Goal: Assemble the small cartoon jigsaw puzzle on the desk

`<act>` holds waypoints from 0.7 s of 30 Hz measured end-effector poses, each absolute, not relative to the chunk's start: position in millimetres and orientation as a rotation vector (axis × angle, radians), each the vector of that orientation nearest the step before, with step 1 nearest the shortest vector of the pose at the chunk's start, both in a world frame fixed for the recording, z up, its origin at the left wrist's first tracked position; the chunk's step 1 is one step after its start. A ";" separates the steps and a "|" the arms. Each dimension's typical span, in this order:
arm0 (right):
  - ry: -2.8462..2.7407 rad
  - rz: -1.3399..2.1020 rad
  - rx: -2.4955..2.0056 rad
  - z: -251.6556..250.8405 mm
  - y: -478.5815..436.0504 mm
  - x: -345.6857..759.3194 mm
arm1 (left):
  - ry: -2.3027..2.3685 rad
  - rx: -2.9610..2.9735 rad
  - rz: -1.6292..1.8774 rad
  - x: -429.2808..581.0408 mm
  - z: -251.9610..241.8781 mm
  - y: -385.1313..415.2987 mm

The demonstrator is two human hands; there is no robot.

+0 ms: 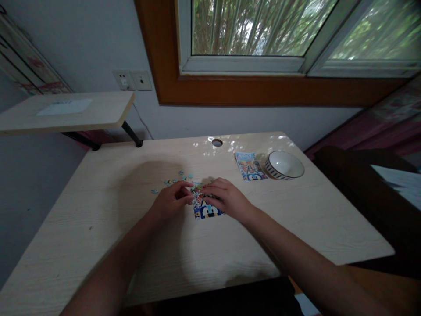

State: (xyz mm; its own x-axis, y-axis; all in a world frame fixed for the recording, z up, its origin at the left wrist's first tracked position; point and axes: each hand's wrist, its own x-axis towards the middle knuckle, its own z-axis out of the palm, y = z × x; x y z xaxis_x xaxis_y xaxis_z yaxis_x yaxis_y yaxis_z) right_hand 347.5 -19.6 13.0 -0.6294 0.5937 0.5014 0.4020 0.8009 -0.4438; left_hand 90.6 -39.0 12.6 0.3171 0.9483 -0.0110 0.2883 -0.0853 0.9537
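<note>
A partly assembled jigsaw puzzle (210, 211) with a blue cartoon dog face at its lower edge lies on the table in front of me. My left hand (171, 202) is at its left edge, thumb and forefinger curved and apart, with no piece visible between them. Stretched over the puzzle's right side, the fingers of my right hand (228, 199) are apart and cover part of the picture. Several loose puzzle pieces (180, 173) lie beyond my left hand, and one more piece (154, 191) sits further left.
A printed picture card (250, 166) lies at the back right, beside a white bowl (285, 165) with a striped outside. The pale wooden table (98, 228) has a round cable hole (217, 142) near the wall. A raised shelf (108, 109) stands at the back left.
</note>
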 end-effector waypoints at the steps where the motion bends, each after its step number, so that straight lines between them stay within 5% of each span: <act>1: -2.332 0.390 -0.732 13.0 -18.9 345.2 | 1.144 1.577 0.831 90.8 13.1 -38.8; 21: -2.239 0.391 -0.670 3.2 -20.9 343.6 | 1.078 1.476 0.824 96.5 13.5 -38.7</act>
State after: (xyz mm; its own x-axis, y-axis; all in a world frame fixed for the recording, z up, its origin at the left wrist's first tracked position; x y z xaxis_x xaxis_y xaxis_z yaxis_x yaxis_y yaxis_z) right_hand 343.6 -20.9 3.2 -0.5790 0.5737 0.5793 0.3433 0.8161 -0.4650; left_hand 96.5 -38.7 13.5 0.3494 0.9352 -0.0577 0.1895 -0.0102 0.9818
